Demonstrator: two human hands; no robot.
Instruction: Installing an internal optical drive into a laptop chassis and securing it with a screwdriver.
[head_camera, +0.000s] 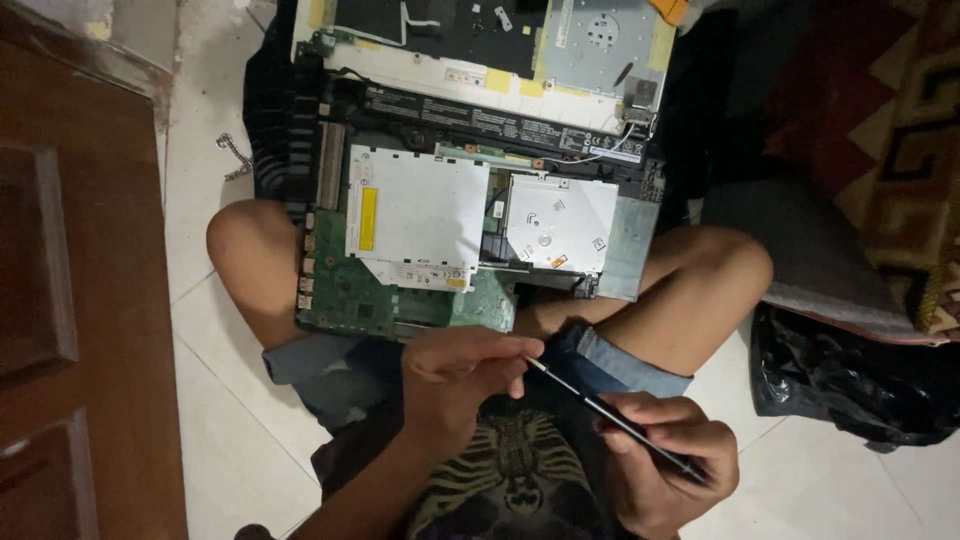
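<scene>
Across the lap, resting on both bare knees: opened laptop (470, 190), bottom cover already off, so guts fully exposed. Green mainboard (370, 295) showing at the near left, silver drive caddy (415, 215) and optical drive (558, 222) both seated side by side in the chassis, long black battery (480, 118) in place behind them. White panel (450, 55) lying beyond, with a few loose screws on it. So, judging by that: opening-up done, but nothing big pulled out of the base yet.

Down near the belly, well short of the board: thin dark screwdriver (610, 415). Right hand (670, 460) curled around the handle end, fingers closed on it. Left hand (460, 375) with fingertips (520, 352) pinched together right at the metal tip, maybe seating a bit or a tiny screw, too small to tell. Neither hand touching the laptop. Black plastic bag (850, 385) off on the tile floor (840, 480).
</scene>
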